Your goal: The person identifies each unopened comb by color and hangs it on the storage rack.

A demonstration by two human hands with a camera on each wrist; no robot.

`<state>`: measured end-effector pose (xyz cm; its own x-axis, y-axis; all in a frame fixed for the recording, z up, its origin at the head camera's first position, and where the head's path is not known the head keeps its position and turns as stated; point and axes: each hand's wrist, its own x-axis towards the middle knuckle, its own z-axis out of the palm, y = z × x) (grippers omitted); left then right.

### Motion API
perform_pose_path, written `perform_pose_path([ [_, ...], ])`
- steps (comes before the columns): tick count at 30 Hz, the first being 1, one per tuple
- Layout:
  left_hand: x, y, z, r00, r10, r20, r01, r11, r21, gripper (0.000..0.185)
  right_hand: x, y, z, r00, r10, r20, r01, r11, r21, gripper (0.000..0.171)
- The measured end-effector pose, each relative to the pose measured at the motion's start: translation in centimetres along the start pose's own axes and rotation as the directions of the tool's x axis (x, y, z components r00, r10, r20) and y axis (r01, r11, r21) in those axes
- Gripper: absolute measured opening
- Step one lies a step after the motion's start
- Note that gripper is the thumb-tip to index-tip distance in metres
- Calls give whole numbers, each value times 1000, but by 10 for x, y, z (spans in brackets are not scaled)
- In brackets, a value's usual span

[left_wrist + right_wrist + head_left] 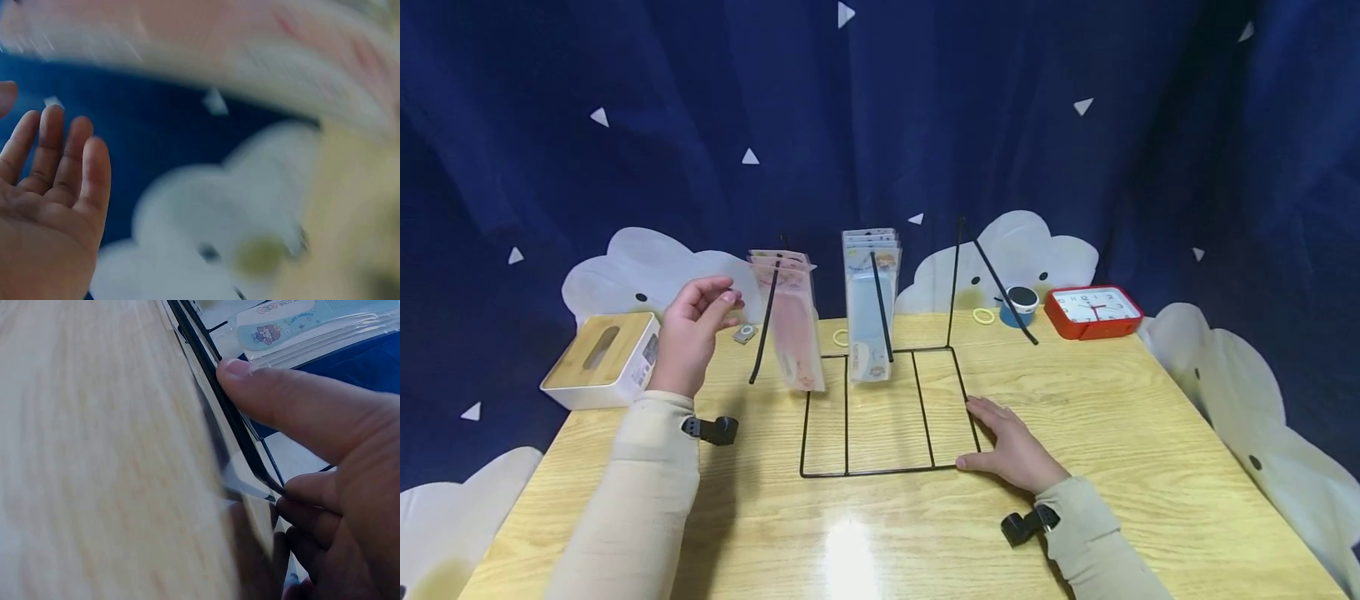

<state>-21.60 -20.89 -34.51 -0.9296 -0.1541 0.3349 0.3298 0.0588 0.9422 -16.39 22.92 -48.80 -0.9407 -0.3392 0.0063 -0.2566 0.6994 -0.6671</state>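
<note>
My left hand is raised left of the pink flat packs, palm up with bent, parted fingers and holding nothing. In the left wrist view, a blurred pink pack crosses above that hand. Blue comb packs hang on the middle prong of a black wire display rack. At the base's front right corner, my right hand grips the frame, fingers at the side bar and thumb at the front bar. The right wrist view shows the thumb against the black bar.
A tissue box with a wooden lid stands at the left. Behind the rack are a small grey square item, yellow rings and a blue-and-white round item. A red clock lies back right. A third prong juts forward.
</note>
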Motion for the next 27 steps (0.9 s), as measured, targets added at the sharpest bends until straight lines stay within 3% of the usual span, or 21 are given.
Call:
perform_pose_path([
  [2, 2, -19, -13, 998, -45, -54, 49, 996, 78, 22, 0, 0, -1, 1000, -2, -7, 2, 1000, -1, 100],
  [4, 2, -39, -29, 990, -97, -105, 117, 971, 207, 30, 1, -1, -1, 1000, -6, -11, 6, 1000, 1, 99],
  [6, -1, -59, -46, 978, -158, -137, 198, 911, 363, 39, 1, -1, -1, 1000, -8, -9, 8, 1000, 8, 99],
  [10, -9, -92, -77, 942, -313, -120, 322, 747, 581, 54, 0, -2, -2, 1000, -1, 3, 1, 1000, 21, 99],
  [12, -13, -103, -88, 921, -380, -80, 338, 682, 649, 61, 0, -2, -2, 1000, 2, 3, -2, 1000, 22, 99],
  [14, -15, -111, -97, 903, -429, -39, 334, 641, 691, 68, 0, -2, -2, 1000, 1, 2, -1, 1000, 19, 99],
  [19, -16, -121, -107, 890, -455, -3, 278, 540, 795, 75, 0, -2, -2, 1000, 2, 6, -3, 1000, 17, 99],
  [22, -14, -122, -109, 882, -472, -3, 261, 484, 835, 76, 0, -2, -2, 1000, 6, 6, -7, 1000, 17, 99],
  [27, -15, -122, -108, 838, -546, -1, 278, 425, 861, 82, 0, -2, -2, 1000, 7, 4, -7, 1000, 20, 98],
])
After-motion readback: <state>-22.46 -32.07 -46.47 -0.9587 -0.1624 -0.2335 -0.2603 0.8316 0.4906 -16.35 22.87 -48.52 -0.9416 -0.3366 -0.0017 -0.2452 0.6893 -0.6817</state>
